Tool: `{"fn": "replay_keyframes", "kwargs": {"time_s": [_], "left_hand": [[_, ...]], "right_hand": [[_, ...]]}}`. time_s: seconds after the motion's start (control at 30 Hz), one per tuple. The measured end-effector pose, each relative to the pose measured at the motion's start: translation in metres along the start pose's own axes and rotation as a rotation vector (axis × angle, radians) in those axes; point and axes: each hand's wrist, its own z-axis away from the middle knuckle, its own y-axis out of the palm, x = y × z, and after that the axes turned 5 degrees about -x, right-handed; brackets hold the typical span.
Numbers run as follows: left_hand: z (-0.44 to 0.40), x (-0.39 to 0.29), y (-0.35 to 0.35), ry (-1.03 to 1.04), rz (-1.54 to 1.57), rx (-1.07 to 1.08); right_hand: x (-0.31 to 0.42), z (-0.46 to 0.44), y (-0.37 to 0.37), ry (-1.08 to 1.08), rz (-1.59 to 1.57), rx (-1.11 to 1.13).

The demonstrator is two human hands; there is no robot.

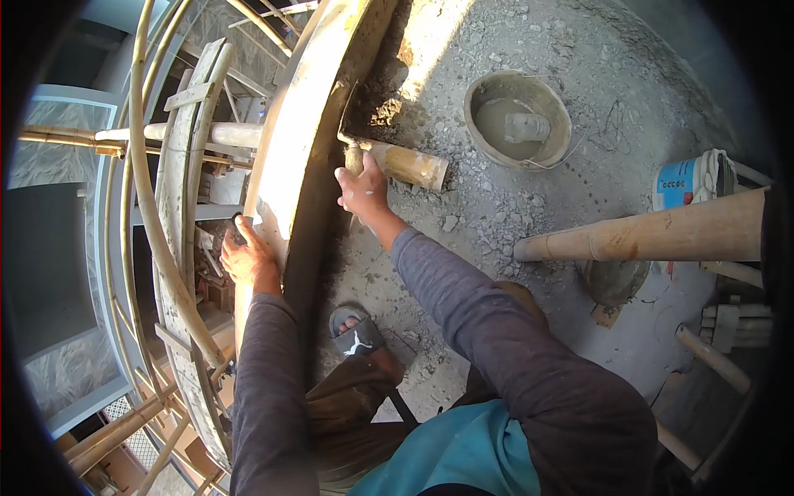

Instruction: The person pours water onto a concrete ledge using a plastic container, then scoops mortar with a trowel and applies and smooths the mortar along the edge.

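Note:
My right hand (362,188) is closed around the wooden handle of a trowel (354,157). The trowel's thin metal part is against the shaded inner side of a low curved wall (285,157), and its blade is hard to make out. My left hand (248,255) rests at the wall's outer edge with its fingers apart. By those fingertips is a small dark thing that I cannot identify. Just right of the trowel, a short yellowish tube (409,167) lies on the rubble-strewn floor (438,264).
A bucket (478,136) of grey liquid, with a pale container (526,127) in it, stands at the upper right. A thick bamboo pole (645,227) crosses at right, near a blue-and-white pail (676,183). Bamboo scaffolding (153,190) runs beyond the wall on the left.

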Motion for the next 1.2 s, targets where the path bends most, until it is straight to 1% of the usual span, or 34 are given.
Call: {"fn": "replay_keyframes", "kwargs": {"time_s": [0.03,0.1,0.13,0.17,0.27,0.33,0.4,0.43,0.5,0.57,0.63,0.77,0.9,0.97,1.03,1.1,1.2], "left_hand": [[0.000,-0.001,0.000,-0.003,0.002,0.000],[0.001,-0.002,-0.002,-0.008,-0.003,0.009],[0.002,-0.002,-0.003,-0.010,-0.005,0.014],[0.002,-0.003,-0.004,-0.018,-0.013,0.015],[0.002,-0.006,-0.003,-0.015,-0.023,0.019],[0.002,-0.007,-0.005,-0.022,-0.045,0.035],[0.001,-0.006,-0.004,-0.006,-0.040,0.033],[0.002,-0.004,-0.004,0.001,-0.033,0.032],[0.002,-0.002,-0.003,0.005,-0.035,0.035],[0.001,-0.003,-0.003,0.003,-0.030,0.031],[0.001,-0.004,-0.002,-0.018,-0.039,0.020],[-0.002,0.001,0.001,-0.018,-0.037,0.021],[0.000,-0.003,0.000,0.000,-0.023,0.021],[0.001,-0.003,-0.001,-0.002,-0.026,0.023],[-0.001,0.000,0.003,0.013,-0.018,0.008],[0.000,-0.001,0.003,0.008,-0.026,-0.002],[0.001,-0.001,0.000,0.022,-0.020,-0.003]], "right_hand": [[-0.001,-0.014,0.004,-0.100,0.019,-0.057],[0.013,-0.020,0.005,-0.096,0.027,-0.017],[0.006,-0.021,0.005,-0.093,0.031,-0.020],[-0.007,-0.024,0.007,-0.247,0.121,-0.032],[-0.034,-0.012,0.008,-0.471,0.162,-0.042],[-0.041,0.015,0.003,-0.536,0.126,-0.059],[-0.029,0.045,-0.008,-0.422,-0.058,0.070],[-0.030,0.044,-0.008,-0.417,-0.059,0.069],[-0.027,0.037,-0.009,-0.238,-0.095,0.007],[-0.014,0.018,-0.012,-0.015,-0.149,0.017],[-0.017,-0.015,-0.008,0.042,-0.170,-0.030],[-0.001,-0.043,-0.007,0.058,-0.117,0.032],[0.012,-0.034,-0.002,-0.082,0.007,0.085],[0.017,-0.007,-0.006,-0.182,-0.085,0.091],[0.014,0.015,-0.015,-0.191,-0.113,0.160],[-0.007,0.031,-0.018,-0.223,-0.168,0.146],[-0.030,0.038,-0.028,-0.226,-0.135,0.105]]}}
